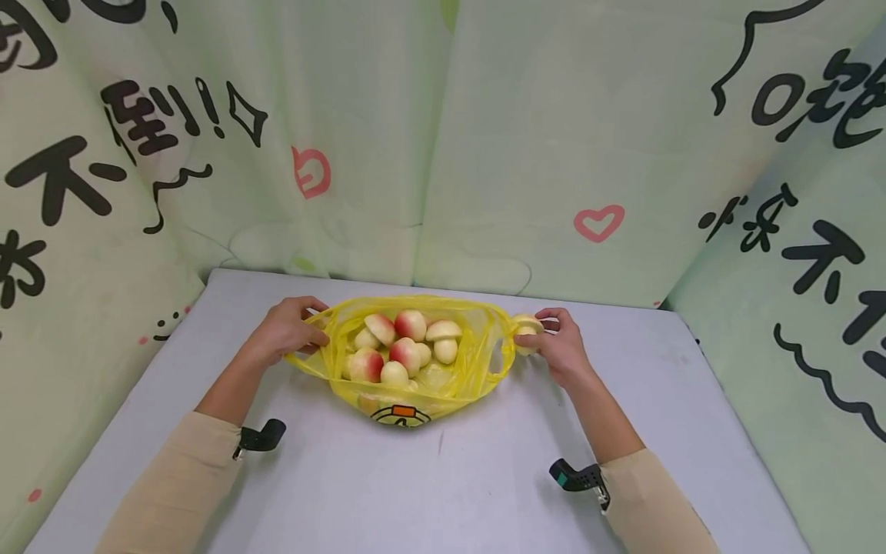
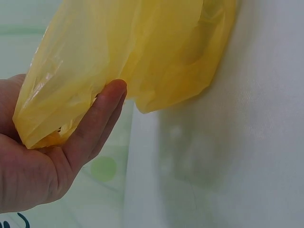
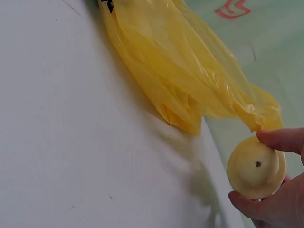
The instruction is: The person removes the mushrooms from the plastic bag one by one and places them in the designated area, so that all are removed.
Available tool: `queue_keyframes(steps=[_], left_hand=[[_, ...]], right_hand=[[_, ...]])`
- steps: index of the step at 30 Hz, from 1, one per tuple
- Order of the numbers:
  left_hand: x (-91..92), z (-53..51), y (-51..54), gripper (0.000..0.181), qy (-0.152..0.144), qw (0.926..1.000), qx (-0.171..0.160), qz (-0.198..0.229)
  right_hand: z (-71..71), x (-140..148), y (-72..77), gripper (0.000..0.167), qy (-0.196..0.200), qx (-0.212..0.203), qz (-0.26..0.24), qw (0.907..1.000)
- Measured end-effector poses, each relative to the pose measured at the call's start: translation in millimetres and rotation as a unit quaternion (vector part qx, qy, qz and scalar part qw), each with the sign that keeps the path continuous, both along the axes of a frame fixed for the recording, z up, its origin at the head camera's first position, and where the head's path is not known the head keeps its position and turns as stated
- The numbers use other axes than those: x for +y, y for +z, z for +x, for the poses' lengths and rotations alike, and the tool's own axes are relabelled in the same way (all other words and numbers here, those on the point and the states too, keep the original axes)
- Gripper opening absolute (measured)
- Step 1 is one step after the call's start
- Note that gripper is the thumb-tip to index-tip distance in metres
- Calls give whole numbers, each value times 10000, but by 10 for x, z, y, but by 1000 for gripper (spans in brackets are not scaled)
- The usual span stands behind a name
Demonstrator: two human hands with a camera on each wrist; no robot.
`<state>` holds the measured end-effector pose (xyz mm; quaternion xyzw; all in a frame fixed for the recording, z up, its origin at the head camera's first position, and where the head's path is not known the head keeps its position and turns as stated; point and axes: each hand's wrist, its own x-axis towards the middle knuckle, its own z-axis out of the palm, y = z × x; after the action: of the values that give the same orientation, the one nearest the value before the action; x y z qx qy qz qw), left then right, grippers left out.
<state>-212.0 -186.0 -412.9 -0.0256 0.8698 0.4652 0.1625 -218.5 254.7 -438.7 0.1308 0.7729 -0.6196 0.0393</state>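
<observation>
Only head view shows contents (image 1: 404,352); left hand (image 1: 289,331) grips bag (image 1: 443,398), right hand (image 1: 563,346) pinches mushroom (image 3: 249,167).

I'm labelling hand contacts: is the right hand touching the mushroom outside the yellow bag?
Touching. The right wrist view shows the right hand pinching the mushroom, with fingers against opposite edges of its cap.

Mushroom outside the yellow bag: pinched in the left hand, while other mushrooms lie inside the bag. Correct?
Wrong hand. The mushroom outside the yellow bag is pinched in the right hand, not the left hand; the right wrist view shows it. Other mushrooms do lie inside the bag.
</observation>
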Motion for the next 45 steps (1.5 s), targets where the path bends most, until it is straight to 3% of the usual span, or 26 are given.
queue_keyframes(steps=[9, 22, 39, 45], left_hand=[[-8, 5, -4, 58, -7, 10000, 27, 35], [-2, -5, -13, 60, 49, 10000, -1, 40], [-3, 18, 3, 60, 45, 10000, 32, 56], [-5, 29, -4, 60, 31, 9999, -23, 128]], right_hand=[[-48, -28, -93, 60, -76, -65, 416, 9991], [-66, -105, -200, 62, -43, 252, 726, 9970], [-7, -134, -259, 54, 320, 500, 1827, 9814], [28, -125, -312, 61, 363, 553, 2168, 9740]])
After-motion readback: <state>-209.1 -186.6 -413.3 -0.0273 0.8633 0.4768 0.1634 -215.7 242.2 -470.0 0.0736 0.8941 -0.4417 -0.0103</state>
